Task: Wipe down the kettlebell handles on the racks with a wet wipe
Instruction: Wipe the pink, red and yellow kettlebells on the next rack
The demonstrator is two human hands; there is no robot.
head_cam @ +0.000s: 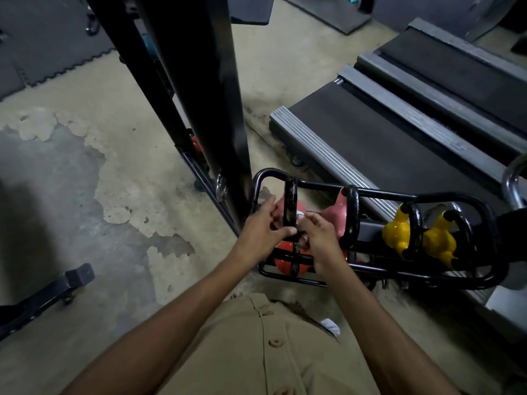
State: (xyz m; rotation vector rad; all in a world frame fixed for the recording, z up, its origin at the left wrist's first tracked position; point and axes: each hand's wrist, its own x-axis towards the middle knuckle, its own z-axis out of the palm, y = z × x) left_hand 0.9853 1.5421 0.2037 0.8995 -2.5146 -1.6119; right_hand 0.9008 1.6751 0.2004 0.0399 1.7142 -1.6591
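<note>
Mid-wipe: our left hand (263,225) grips the red kettlebell handle (290,199), right hand (320,236) pinches the wet wipe (300,215); pink kettlebell handle (352,220) likely next.

A nearer treadmill (370,132) and a farther treadmill (456,72) lie side by side at the right. A black steel upright (205,95) rises from the concrete floor (85,181), whose paint is patchy and peeling. Grey interlocking foam mats (42,38) cover the far left, and a black castered foot (57,289) sits lower left

Left hand (263,226) grips the red kettlebell (285,249) handle (290,201) on the rack (385,196); right hand (320,238) pinches a wipe (301,215) against it.
</note>
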